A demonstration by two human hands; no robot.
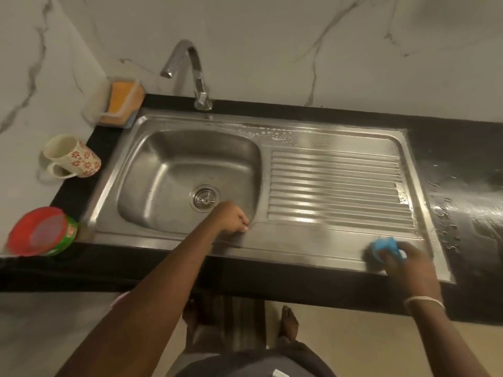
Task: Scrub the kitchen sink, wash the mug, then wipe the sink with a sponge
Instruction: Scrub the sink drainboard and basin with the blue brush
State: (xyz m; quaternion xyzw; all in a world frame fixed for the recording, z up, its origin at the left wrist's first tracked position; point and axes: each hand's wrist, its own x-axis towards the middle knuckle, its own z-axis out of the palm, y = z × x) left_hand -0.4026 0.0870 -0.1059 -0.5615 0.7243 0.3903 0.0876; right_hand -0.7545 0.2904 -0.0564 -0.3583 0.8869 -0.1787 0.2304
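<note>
1. The scrubbing step looks to be in hand: the right hand [405, 263] has its grip curled round a blue scrubber [385, 248], pressing it on the near right corner of the sink [337, 137], just below the ribbed draining part.
2. The left hand [231, 217] rests on the near rim of the basin, its fingers curled; nothing shows in its grip.
3. Soap bubbles lie along the far rim, so the next move likely calls for working the scrubber across the ribs and into the basin.
4. The mug [71, 156], flower-patterned, lies tipped on its side on the surface left of the sink, well apart from both hands; it appears empty.
5. A clear holder [119, 103] by the tap [190, 72] holds an orange sponge.
6. A red-lidded green tub [42, 231] sits at the near left; its contents are hidden.
</note>
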